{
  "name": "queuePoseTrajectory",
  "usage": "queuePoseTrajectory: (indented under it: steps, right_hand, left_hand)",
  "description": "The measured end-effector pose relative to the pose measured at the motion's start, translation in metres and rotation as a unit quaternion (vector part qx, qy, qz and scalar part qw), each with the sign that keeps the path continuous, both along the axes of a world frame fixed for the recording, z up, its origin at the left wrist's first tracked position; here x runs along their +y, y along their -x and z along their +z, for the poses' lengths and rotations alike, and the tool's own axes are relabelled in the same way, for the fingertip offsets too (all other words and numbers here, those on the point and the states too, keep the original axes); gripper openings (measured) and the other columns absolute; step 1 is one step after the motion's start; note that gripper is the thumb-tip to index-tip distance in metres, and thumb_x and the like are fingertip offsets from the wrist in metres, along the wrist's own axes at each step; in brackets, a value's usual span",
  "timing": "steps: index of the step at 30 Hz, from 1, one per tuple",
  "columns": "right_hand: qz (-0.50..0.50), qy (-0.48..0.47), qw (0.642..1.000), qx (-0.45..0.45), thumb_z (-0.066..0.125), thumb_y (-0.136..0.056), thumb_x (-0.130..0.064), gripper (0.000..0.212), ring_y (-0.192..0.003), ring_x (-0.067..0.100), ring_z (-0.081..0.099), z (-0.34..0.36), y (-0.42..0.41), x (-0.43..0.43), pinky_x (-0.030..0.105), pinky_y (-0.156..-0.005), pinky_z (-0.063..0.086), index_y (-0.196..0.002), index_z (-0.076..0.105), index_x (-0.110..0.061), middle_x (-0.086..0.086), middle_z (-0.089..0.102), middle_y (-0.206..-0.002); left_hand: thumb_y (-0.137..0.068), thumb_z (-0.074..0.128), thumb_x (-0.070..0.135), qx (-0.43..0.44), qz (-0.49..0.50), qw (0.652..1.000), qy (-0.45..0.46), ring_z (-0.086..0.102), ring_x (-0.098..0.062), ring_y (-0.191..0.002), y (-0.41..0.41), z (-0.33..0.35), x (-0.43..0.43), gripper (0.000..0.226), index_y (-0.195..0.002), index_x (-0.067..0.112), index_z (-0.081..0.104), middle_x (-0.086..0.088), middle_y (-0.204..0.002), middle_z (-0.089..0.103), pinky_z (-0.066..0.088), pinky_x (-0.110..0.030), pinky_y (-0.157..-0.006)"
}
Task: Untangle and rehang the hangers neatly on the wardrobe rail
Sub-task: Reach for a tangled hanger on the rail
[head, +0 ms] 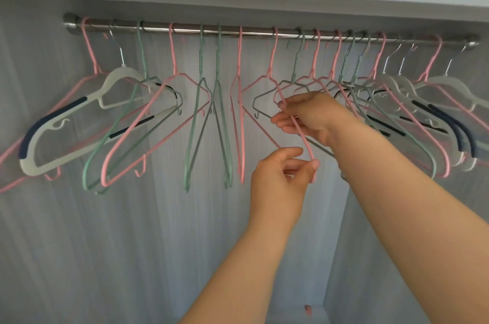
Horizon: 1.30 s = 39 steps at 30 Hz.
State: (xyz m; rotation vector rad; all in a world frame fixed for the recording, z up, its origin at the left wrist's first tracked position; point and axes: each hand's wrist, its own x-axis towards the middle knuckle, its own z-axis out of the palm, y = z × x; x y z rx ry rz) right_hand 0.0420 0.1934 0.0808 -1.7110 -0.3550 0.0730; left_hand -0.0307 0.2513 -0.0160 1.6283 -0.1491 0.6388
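A metal rail (188, 30) carries pink, green, white hangers (120, 75), seemingly tangled rightward.

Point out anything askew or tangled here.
At the right of the rail, hangers bunch and cross. The left hand and right hand pinch a pink hanger caught among them. Far left, a white hanger hangs tilted.

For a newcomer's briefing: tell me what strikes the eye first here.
The left hand and right hand grip one pink hanger at centre, below the rail. Right of them, pink, green and white hangers bunch in a tangle; to the left they hang looser, askew.
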Motion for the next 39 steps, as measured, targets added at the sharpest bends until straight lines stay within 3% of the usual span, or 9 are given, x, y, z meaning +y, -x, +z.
queuePoseTrajectory:
  steps: [5, 12, 17, 20, 27, 30, 33, 36, 39]
  right_hand:
    - [0.038, -0.035, 0.999, 0.006, 0.046, -0.098, -0.012, 0.031, -0.062, 0.013, 0.058, -0.007, 0.002, 0.018, 0.01, -0.047, 0.052, -0.127, 0.049, 0.001, 0.008, 0.061, -0.073]
    - [0.045, -0.043, 0.998, 0.002, 0.042, -0.099, -0.01, 0.03, -0.056, 0.012, 0.057, -0.01, 0.003, 0.032, 0.011, -0.045, 0.051, -0.126, 0.048, 0.003, 0.01, 0.059, -0.07]
    - [0.017, -0.066, 0.998, 0.002, 0.038, -0.099, -0.003, 0.028, -0.046, 0.011, 0.061, -0.009, 0.002, 0.028, 0.011, -0.043, 0.052, -0.125, 0.048, 0.005, 0.012, 0.058, -0.069]
    - [0.008, -0.081, 0.997, 0.0, 0.035, -0.1, -0.001, 0.032, -0.029, 0.004, 0.058, -0.012, 0.0, 0.025, 0.012, -0.041, 0.052, -0.129, 0.046, 0.005, 0.013, 0.057, -0.067]
    - [-0.005, -0.057, 0.998, -0.003, 0.036, -0.1, -0.005, 0.033, -0.04, 0.011, 0.063, -0.011, 0.003, 0.022, 0.013, -0.042, 0.053, -0.132, 0.043, 0.002, 0.015, 0.06, -0.072]
    - [-0.067, 0.087, 0.989, -0.1, 0.044, -0.098, -0.016, 0.041, -0.081, 0.026, 0.066, -0.009, -0.001, 0.013, 0.027, -0.074, 0.058, -0.137, 0.04, -0.004, 0.018, 0.063, -0.11]
    - [-0.168, 0.28, 0.907, -0.266, 0.054, -0.092, -0.02, 0.045, -0.118, 0.028, 0.053, 0.001, -0.002, -0.018, 0.03, -0.097, 0.043, -0.136, 0.045, -0.013, 0.011, 0.05, -0.136]
    - [-0.227, 0.374, 0.852, -0.286, 0.059, -0.087, -0.017, 0.047, -0.121, 0.031, 0.051, 0.003, -0.003, -0.052, 0.033, -0.1, 0.041, -0.133, 0.049, -0.013, 0.013, 0.05, -0.135]
    - [-0.218, 0.429, 0.842, -0.245, 0.056, -0.088, -0.018, 0.043, -0.12, 0.03, 0.053, -0.005, -0.005, -0.06, 0.033, -0.096, 0.044, -0.13, 0.052, -0.01, 0.013, 0.056, -0.132]
  left_hand:
    - [-0.081, 0.064, 0.011, -0.012, 0.02, 1.0, 0.011, 0.059, -0.007, -0.067, 0.004, -0.004, 0.012, 0.019, -0.099, 0.017, 0.062, 0.008, -0.065, 0.064, 0.04, -0.006, -0.062]
    - [-0.082, 0.062, 0.009, -0.02, 0.051, 0.998, 0.001, 0.058, -0.014, -0.07, 0.006, -0.007, 0.016, 0.023, -0.087, 0.031, 0.058, 0.007, -0.068, 0.064, 0.048, -0.023, -0.073]
    - [-0.085, 0.057, 0.01, -0.018, 0.052, 0.998, -0.023, 0.049, -0.006, -0.059, 0.007, -0.005, 0.008, 0.027, -0.109, 0.02, 0.062, 0.008, -0.068, 0.06, 0.042, -0.012, -0.058]
    - [-0.086, 0.056, 0.012, -0.009, 0.053, 0.998, -0.033, 0.051, -0.008, -0.062, 0.007, -0.005, 0.005, 0.03, -0.115, 0.019, 0.061, 0.003, -0.068, 0.058, 0.044, -0.018, -0.061]
    - [-0.087, 0.055, 0.012, -0.002, 0.07, 0.997, -0.04, 0.049, -0.001, -0.057, 0.007, -0.005, 0.001, 0.031, -0.117, 0.018, 0.06, 0.011, -0.068, 0.057, 0.04, -0.009, -0.055]
    - [-0.087, 0.051, 0.011, 0.005, 0.1, 0.992, -0.076, 0.051, -0.002, -0.056, 0.011, -0.004, 0.0, 0.034, -0.119, 0.02, 0.058, 0.014, -0.075, 0.057, 0.042, -0.009, -0.056]
    - [-0.087, 0.051, 0.013, -0.004, 0.134, 0.984, -0.115, 0.05, -0.009, -0.065, 0.015, -0.005, 0.001, 0.04, -0.127, 0.019, 0.05, 0.005, -0.098, 0.059, 0.047, -0.023, -0.071]
    - [-0.088, 0.052, 0.017, -0.06, 0.185, 0.965, -0.173, 0.048, -0.007, -0.061, 0.025, 0.0, -0.008, 0.047, -0.134, 0.02, 0.041, 0.008, -0.12, 0.042, 0.038, -0.013, -0.078]
    - [-0.088, 0.054, 0.019, -0.107, 0.163, 0.962, -0.191, 0.051, -0.005, -0.065, 0.029, 0.011, -0.026, 0.047, -0.133, 0.021, 0.042, 0.006, -0.12, 0.047, 0.041, -0.019, -0.083]
